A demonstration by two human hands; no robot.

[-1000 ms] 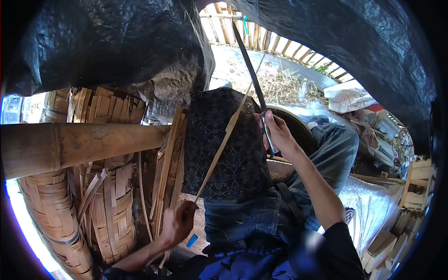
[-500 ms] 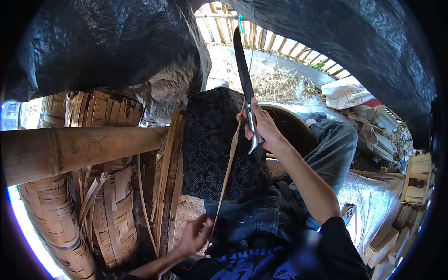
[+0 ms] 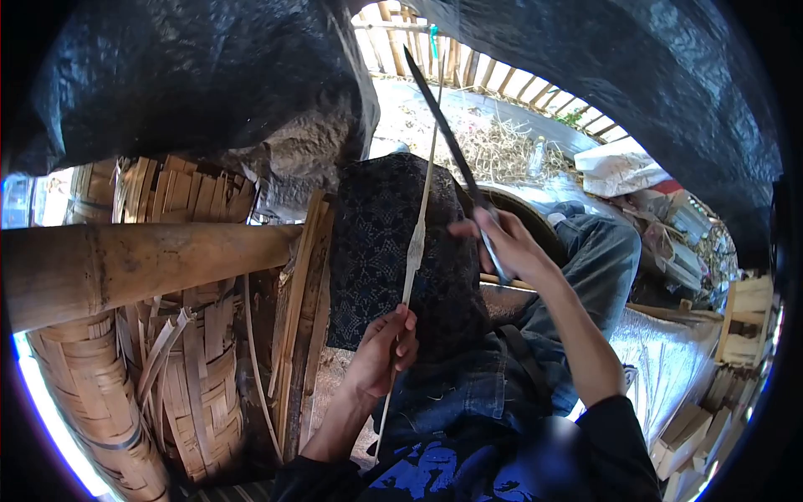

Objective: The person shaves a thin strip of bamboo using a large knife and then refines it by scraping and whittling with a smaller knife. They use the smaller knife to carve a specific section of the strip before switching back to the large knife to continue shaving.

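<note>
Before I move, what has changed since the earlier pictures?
The left hand has moved up and now grips the strip, which stands more upright. Since the last picture, the right hand has shifted rightward with the knife, its blade leaning more left. The patterned cloth and bamboo pole stayed put.

Ground point(image 3: 400, 112) pale, sunlit; dry straw point(image 3: 493, 151) scattered across it; clear bottle point(image 3: 536, 157) at straw's edge, white sack point(image 3: 621, 170) near bottle
</note>
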